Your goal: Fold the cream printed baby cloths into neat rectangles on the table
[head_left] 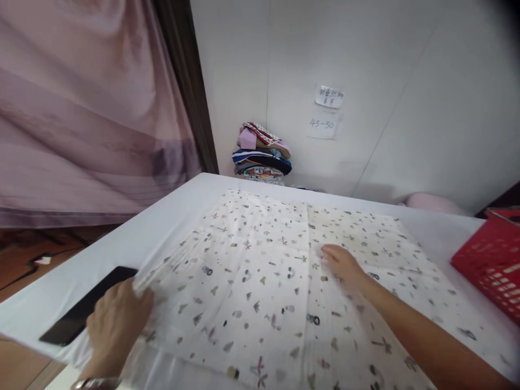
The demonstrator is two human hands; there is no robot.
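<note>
A white cloth (264, 271) printed with small coloured shapes lies spread flat over a white table (170, 216). My left hand (114, 325) grips the cloth's left edge near the table's front left corner, fingers closed on the fabric. My right hand (343, 265) lies flat on the middle of the cloth, palm down, fingers stretched toward the left. A fold line runs across the cloth from far to near, just left of my right hand.
A black flat phone-like slab (87, 309) lies at the table's left edge beside my left hand. A red plastic basket (491, 265) stands at the right. Folded clothes (262, 154) are piled against the far wall. A pink curtain (81, 108) hangs left.
</note>
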